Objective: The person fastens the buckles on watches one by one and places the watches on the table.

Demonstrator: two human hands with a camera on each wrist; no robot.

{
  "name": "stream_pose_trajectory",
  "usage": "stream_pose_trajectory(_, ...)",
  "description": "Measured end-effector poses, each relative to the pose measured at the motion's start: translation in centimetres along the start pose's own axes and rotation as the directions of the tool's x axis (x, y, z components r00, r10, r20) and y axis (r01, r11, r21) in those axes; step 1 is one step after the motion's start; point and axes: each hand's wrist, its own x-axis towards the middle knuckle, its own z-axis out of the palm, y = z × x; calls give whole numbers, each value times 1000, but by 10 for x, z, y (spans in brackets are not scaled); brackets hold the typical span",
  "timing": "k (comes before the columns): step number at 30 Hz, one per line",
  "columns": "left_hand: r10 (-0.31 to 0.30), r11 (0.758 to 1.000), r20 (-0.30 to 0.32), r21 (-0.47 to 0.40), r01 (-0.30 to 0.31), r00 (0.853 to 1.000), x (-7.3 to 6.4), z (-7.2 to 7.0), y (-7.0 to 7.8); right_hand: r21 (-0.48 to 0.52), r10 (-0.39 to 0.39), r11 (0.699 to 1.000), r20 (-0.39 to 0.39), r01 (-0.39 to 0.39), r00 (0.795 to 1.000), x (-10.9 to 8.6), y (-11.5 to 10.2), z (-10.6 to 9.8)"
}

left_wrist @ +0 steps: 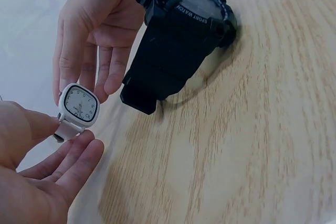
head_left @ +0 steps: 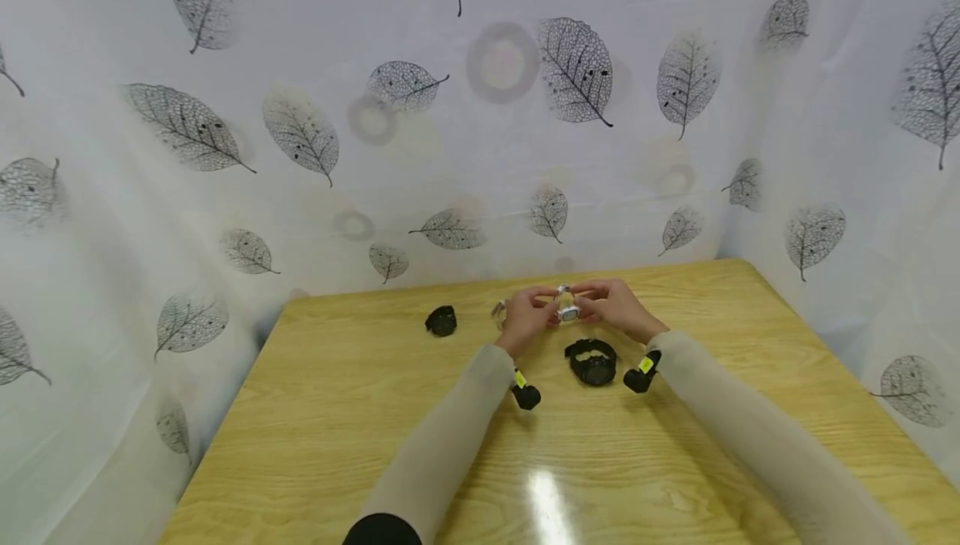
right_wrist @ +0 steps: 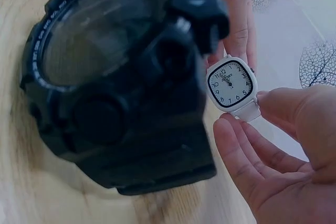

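Observation:
A white wristwatch (head_left: pixel 569 312) with a square case is held between my two hands over the far part of the table. My left hand (head_left: pixel 527 320) pinches one side of it, thumb against the strap by the case in the left wrist view. From the other side my right hand (head_left: pixel 617 312) pinches it with thumb and fingers. The watch's numbered dial (right_wrist: pixel 230 84) faces the right wrist camera. Just in front of the hands, a black sports watch (head_left: pixel 596 367) rests on the table with its strap looped.
Another black watch (head_left: pixel 442 321) lies to the left on the wooden table (head_left: pixel 337 412). Beside my left hand sits a pale watch (head_left: pixel 498 312), partly hidden by that hand. A white curtain with leaf prints (head_left: pixel 450 153) hangs along the table's back and sides.

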Motion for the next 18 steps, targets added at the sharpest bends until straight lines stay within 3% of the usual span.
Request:
stream_pose_trajectory(8,-26,999,25,22,25,999,3,2,-1,-15,42,999,-10,-42,999,5,3,0)
stream_pose_trajectory(18,-123,988,25,98,120,992,8,4,3,-32,84,996,12,-84,996,13,12,-1)
